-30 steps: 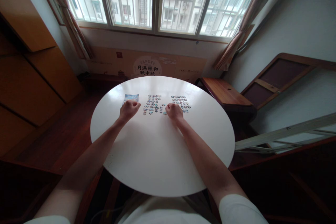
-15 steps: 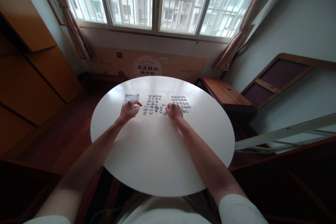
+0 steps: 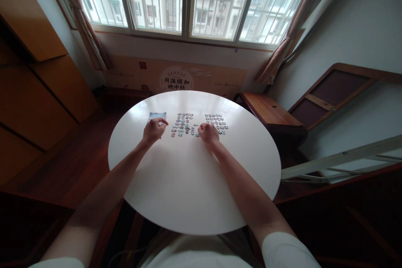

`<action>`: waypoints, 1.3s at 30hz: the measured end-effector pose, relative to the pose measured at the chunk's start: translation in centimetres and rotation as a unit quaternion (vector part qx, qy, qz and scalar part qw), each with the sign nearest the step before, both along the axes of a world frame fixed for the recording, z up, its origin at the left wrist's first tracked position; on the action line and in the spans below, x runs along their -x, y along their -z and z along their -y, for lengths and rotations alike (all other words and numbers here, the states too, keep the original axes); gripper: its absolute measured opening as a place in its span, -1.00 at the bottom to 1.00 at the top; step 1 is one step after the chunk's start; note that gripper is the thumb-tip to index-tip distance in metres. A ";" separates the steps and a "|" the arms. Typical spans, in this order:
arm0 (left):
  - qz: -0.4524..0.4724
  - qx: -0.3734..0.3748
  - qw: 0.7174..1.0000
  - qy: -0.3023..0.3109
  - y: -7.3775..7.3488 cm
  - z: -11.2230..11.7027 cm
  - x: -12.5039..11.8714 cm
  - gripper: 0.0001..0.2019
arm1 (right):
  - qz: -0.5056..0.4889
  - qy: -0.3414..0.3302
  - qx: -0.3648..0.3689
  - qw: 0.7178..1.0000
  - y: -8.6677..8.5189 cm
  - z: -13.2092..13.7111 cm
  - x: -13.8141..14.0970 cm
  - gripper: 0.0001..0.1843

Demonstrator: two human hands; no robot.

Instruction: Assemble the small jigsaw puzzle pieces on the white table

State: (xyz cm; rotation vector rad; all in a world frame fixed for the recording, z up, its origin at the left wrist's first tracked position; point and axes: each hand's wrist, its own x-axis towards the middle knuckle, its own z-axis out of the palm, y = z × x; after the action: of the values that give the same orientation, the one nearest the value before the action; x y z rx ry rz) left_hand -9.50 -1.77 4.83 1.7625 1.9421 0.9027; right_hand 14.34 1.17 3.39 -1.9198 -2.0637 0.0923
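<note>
Small jigsaw puzzle pieces lie in loose rows near the middle of the white round table. A second group of jigsaw pieces is to their right. My left hand is curled, thumb and forefinger bent towards each other, in front of a bluish printed sheet that it partly covers. Closed like a fist, my right hand rests between the two groups and hides some pieces. Whatever either hand has in its fingers is too small or hidden to make out.
A wooden side table stands beyond the table's right edge. Wooden cabinets are on the left. Behind the table, a printed cardboard panel leans under the barred window. A pale metal frame sits at right.
My left hand has shifted slightly, and its forefinger and thumb have drawn closer together. The right hand and the jigsaw pieces look the same.
</note>
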 end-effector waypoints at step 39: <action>-0.130 0.160 0.969 0.138 0.1 0.7 -0.3 -0.66 | 0.006 0.001 0.007 1.000 -0.2 0.2 0.1 -0.67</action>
State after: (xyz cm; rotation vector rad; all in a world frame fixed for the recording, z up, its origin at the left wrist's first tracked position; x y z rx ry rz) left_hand -9.24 -2.42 4.70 1.9601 1.8015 0.2565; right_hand 14.20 0.99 3.63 -1.9351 -2.0743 0.0936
